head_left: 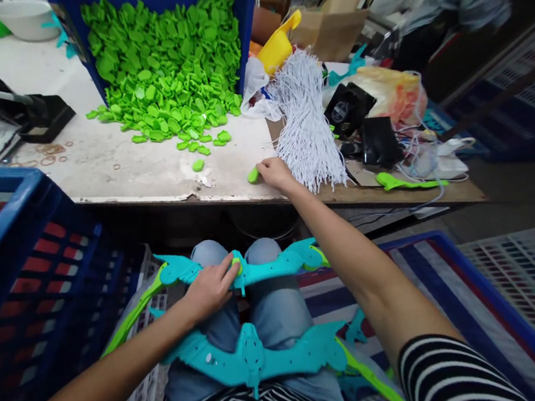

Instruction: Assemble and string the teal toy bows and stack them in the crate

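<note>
Across my knees lies a turquoise toy bow (276, 269) with green limbs. My left hand (213, 290) grips it near the middle, fingertips against a small green piece (237, 266) at its centre; the thumb is hidden. A second turquoise toy bow (252, 357) rests on my lap, closer to my body. Over the table's front edge, my right hand (274, 174) pinches a flat green plastic piece (253, 175). Just right of that hand is a bundle of white cords (308, 129). One loose green piece (198, 165) lies on the table to its left.
A blue bin (249, 38) tipped toward me spills a heap of green plastic pieces (172, 75) onto the table (91, 174). A blue crate (5, 195) stands at left. Right of the cords are a yellow scoop (277, 48), black boxes (380, 141) and a green limb (408, 182).
</note>
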Available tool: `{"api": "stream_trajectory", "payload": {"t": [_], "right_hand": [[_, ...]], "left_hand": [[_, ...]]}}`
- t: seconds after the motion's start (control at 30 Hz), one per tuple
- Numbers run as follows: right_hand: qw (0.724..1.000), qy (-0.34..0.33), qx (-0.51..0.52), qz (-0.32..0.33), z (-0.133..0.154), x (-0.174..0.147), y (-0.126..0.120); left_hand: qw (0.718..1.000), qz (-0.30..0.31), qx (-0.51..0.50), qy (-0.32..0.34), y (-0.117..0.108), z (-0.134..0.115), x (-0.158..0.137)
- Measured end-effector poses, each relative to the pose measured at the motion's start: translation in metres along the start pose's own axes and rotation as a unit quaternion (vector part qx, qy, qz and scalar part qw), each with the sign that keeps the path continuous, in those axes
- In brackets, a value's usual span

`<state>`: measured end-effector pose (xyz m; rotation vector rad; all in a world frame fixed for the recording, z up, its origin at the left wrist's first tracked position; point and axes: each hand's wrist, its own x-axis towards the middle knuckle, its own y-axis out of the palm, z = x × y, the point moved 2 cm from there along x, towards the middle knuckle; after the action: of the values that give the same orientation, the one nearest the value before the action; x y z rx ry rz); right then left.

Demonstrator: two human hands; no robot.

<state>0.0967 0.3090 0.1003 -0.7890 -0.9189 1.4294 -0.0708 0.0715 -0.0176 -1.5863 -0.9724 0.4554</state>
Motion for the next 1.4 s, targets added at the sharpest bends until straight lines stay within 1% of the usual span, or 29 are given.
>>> {"api": "stream_trajectory", "payload": {"t": [0.13, 0.2, 0.27, 0.3, 0.33, 0.37, 0.4, 0.43, 0.47, 0.5, 0.57, 0.63, 0.67, 0.73, 0.8, 0.87, 0.97, 1.0, 1.03, 1.07, 1.1, 1.13, 1.17, 1.2, 1.23, 1.27, 1.3, 1.33, 1.4], "right_hand": [[0.995, -0.034, -0.048, -0.077, -0.001, -0.006, -0.004], [0.987, -0.089, -0.03, -0.128, 0.002, -0.023, -0.007], [0.972, -0.179, 0.006, -0.15, 0.007, -0.055, -0.008], [0.964, -0.234, 0.018, -0.128, 0.008, -0.077, -0.005], [0.953, -0.289, 0.024, -0.083, 0.009, -0.104, 0.001], [0.94, -0.34, 0.017, -0.012, 0.008, -0.135, 0.01], [0.918, -0.389, -0.005, 0.08, 0.006, -0.168, 0.021], [0.893, -0.419, -0.031, 0.161, 0.001, -0.201, 0.033], [0.874, -0.426, -0.057, 0.227, -0.005, -0.232, 0.044], [0.867, -0.412, -0.081, 0.269, -0.012, -0.259, 0.055], [0.866, -0.365, -0.095, 0.33, -0.026, -0.299, 0.07], [0.866, -0.338, -0.076, 0.362, -0.033, -0.318, 0.077], [0.861, -0.343, -0.064, 0.37, -0.033, -0.32, 0.076], [0.842, -0.383, -0.049, 0.378, -0.029, -0.317, 0.072], [0.812, -0.429, -0.05, 0.393, -0.023, -0.306, 0.067], [0.791, -0.447, -0.059, 0.414, -0.021, -0.293, 0.063], [0.786, -0.427, -0.049, 0.444, -0.027, -0.273, 0.056], [0.789, -0.418, -0.031, 0.449, -0.03, -0.265, 0.052], [0.8, -0.407, -0.009, 0.44, -0.032, -0.255, 0.047], [0.824, -0.39, 0.015, 0.41, -0.032, -0.241, 0.041], [0.86, -0.367, 0.038, 0.353, -0.031, -0.224, 0.034], [0.9, -0.338, 0.053, 0.27, -0.028, -0.203, 0.026], [0.936, -0.304, 0.058, 0.169, -0.024, -0.18, 0.018], [0.959, -0.271, 0.053, 0.065, -0.02, -0.155, 0.011], [0.969, -0.242, 0.036, -0.025, -0.014, -0.131, 0.006], [0.973, -0.213, 0.011, -0.088, -0.008, -0.107, 0.004], [0.975, -0.185, -0.017, -0.121, -0.003, -0.084, 0.005], [0.977, -0.16, -0.043, -0.133, 0.003, -0.064, 0.007], [0.98, -0.131, -0.079, -0.124, 0.01, -0.036, 0.016]], "left_hand": [[0.996, -0.063, 0.057, 0.016, 0.013, -0.012, -0.031], [0.996, -0.062, 0.06, 0.016, 0.013, -0.011, -0.036], [0.998, -0.044, 0.049, 0.013, 0.008, -0.007, -0.032], [0.998, -0.036, 0.043, 0.01, 0.005, -0.004, -0.029], [0.999, -0.029, 0.04, 0.006, 0.002, -0.001, -0.025], [0.999, -0.026, 0.042, 0.0, 0.0, 0.001, -0.022], [0.998, -0.028, 0.048, -0.007, 0.0, 0.002, -0.019], [0.998, -0.033, 0.058, -0.013, 0.0, 0.003, -0.018], [0.997, -0.04, 0.069, -0.016, 0.001, 0.002, -0.017], [0.996, -0.047, 0.078, -0.017, 0.003, 0.002, -0.018], [0.995, -0.056, 0.085, -0.012, 0.005, 0.0, -0.019], [0.995, -0.051, 0.083, -0.003, 0.004, -0.001, -0.017], [0.996, -0.043, 0.081, 0.001, 0.002, 0.0, -0.014], [0.997, -0.013, 0.079, 0.013, -0.003, 0.001, -0.005], [0.997, 0.018, 0.075, 0.019, -0.006, 0.003, 0.006], [0.997, 0.036, 0.068, 0.011, -0.004, 0.005, 0.014], [0.999, 0.019, 0.046, -0.007, 0.003, 0.006, 0.017], [0.999, 0.003, 0.035, -0.012, 0.006, 0.005, 0.015], [0.999, -0.018, 0.022, -0.019, 0.007, 0.002, 0.014], [0.999, -0.045, 0.007, -0.028, 0.008, -0.002, 0.012], [0.996, -0.076, -0.011, -0.04, 0.007, -0.009, 0.009], [0.992, -0.108, -0.032, -0.052, 0.007, -0.018, 0.005], [0.987, -0.136, -0.058, -0.065, 0.006, -0.028, 0.001], [0.981, -0.154, -0.089, -0.082, 0.005, -0.039, -0.004], [0.974, -0.159, -0.126, -0.103, 0.005, -0.051, -0.009], [0.966, -0.147, -0.168, -0.131, 0.006, -0.061, -0.014], [0.956, -0.114, -0.214, -0.167, 0.008, -0.07, -0.018], [0.941, -0.063, -0.26, -0.207, 0.011, -0.076, -0.022], [0.897, 0.062, -0.345, -0.268, 0.018, -0.082, -0.028]]}}
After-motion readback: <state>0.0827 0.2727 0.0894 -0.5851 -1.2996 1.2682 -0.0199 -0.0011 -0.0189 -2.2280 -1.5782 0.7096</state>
